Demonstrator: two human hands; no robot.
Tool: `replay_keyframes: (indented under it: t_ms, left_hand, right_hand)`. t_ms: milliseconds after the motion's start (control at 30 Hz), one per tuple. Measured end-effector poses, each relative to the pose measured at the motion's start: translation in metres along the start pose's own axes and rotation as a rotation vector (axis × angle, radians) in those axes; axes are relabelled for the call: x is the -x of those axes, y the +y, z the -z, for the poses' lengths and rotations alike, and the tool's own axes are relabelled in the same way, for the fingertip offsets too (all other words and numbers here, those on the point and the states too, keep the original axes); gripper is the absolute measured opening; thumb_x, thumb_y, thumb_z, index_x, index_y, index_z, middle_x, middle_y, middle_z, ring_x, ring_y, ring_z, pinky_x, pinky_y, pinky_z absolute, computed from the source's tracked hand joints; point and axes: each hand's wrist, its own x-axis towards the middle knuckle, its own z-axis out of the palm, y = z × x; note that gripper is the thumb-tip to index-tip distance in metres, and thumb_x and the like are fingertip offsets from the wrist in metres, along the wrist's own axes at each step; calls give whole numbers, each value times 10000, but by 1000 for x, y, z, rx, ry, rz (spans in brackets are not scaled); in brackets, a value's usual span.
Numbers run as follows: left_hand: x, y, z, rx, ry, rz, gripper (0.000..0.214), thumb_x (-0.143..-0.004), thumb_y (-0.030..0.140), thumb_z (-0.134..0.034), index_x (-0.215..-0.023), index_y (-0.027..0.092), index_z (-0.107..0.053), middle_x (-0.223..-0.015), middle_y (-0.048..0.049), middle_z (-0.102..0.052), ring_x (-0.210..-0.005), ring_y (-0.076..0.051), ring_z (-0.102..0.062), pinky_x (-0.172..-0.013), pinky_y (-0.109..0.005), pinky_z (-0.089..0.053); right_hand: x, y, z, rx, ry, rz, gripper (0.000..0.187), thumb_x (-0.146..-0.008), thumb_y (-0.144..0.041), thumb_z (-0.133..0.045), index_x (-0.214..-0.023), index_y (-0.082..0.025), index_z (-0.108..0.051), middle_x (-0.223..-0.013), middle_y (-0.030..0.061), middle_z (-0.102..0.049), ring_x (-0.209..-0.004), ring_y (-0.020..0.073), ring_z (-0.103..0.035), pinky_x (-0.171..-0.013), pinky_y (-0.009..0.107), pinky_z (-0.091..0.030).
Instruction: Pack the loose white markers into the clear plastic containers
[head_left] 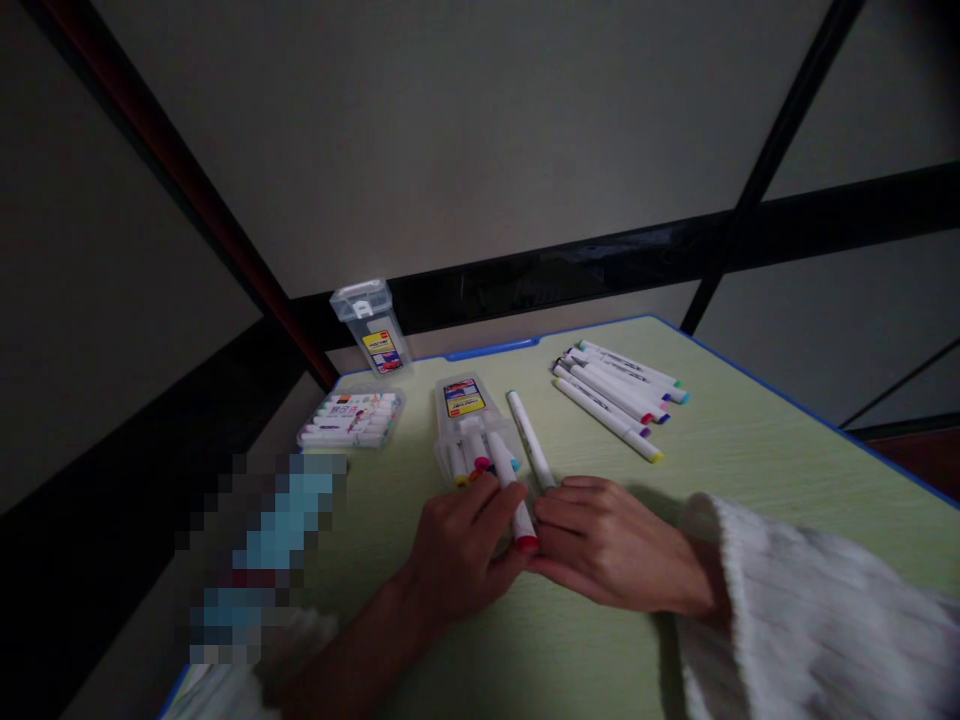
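My left hand is closed around a white marker with a red end pointing toward me. Close against it, my right hand has its fingers curled, their tips at the red-ended marker. A second white marker with a green far end runs up to my right fingers; its near end is partly hidden, and whether they grip it I cannot tell. Just beyond my left hand, a clear plastic case lies on its side, holding several markers with coloured ends toward me.
Several loose white markers lie in a pile at the right of the pale green table. An upright clear container stands at the back left, by the wall panels. In front of it lies a flat clear box of markers. A pixelated patch covers the left edge.
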Motion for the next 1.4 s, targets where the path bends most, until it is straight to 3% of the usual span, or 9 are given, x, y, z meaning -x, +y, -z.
replay_keyframes:
  t_ms: [267, 400, 933, 1167, 1400]
  left_hand:
    - [-1, 1, 0, 35, -78, 48, 273, -801, 201, -381, -1023, 114, -514, -804, -78, -582, -745, -175, -594, -544, -247, -501]
    - [-1, 1, -2, 40, -97, 57, 284, -773, 164, -407, -1031, 107, -512, -792, -69, -577, -652, -163, -584, -504, -252, -493]
    - [0, 2, -4, -9, -62, 69, 263, -819, 192, -381, -1040, 117, -502, -844, -84, -611, -741, -173, -616, -546, -248, -507]
    - [0, 6, -3, 32, -44, 13, 205, -837, 163, -381, -995, 136, -509, -733, -35, -605, -585, -117, -587, -516, -213, -477]
    - [0, 5, -3, 48, -64, 8, 201, -838, 165, -379, -992, 134, -506, -702, -27, -584, -580, -120, -578, -517, -218, -474]
  right_hand:
    - [0, -2, 6, -28, 136, 16, 365, -907, -242, -333, -616, -172, -541, -538, -1, -490, -519, 124, -435, -505, 280, -298]
    - [0, -1, 7, -25, 190, -11, 363, -899, -209, -342, -598, -161, -537, -539, 4, -489, -514, 122, -418, -508, 274, -299]
    - [-2, -1, 6, -9, 141, -95, 429, -924, -261, -287, -592, -167, -542, -555, 4, -500, -512, 123, -432, -514, 267, -302]
    - [-2, 1, 4, -20, 97, -153, 429, -929, -248, -263, -644, -159, -570, -574, 10, -518, -527, 127, -458, -529, 267, -323]
    - [-1, 1, 3, -34, 70, -159, 423, -931, -246, -258, -660, -157, -570, -582, 13, -519, -541, 129, -466, -542, 269, -324]
